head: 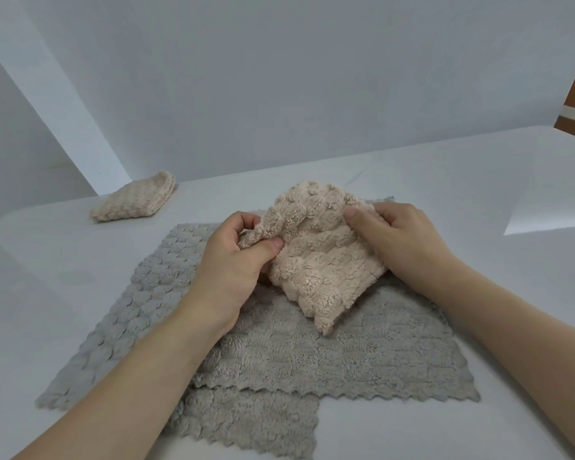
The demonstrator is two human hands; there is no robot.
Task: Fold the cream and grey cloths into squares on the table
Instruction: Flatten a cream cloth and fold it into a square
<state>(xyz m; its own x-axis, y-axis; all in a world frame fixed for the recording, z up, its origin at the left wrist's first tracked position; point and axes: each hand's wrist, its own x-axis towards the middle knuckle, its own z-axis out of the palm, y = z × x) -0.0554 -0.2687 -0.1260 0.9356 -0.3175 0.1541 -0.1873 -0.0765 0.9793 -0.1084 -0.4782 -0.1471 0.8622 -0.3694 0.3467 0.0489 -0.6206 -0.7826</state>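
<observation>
I count one folded cream square (134, 198) done, parked at the desk's (445, 180) far left. My left hand (236, 260) and right hand (400, 237) both pinch a second cream cloth (319, 260), bunched and mid-fold, above the grey cloths (279, 346), which lie flat, overlapping and unfolded.

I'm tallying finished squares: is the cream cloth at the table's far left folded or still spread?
Folded. The far cream cloth lies as a compact, thick square with a rounded doubled edge, apart from both hands and the grey cloths.
</observation>
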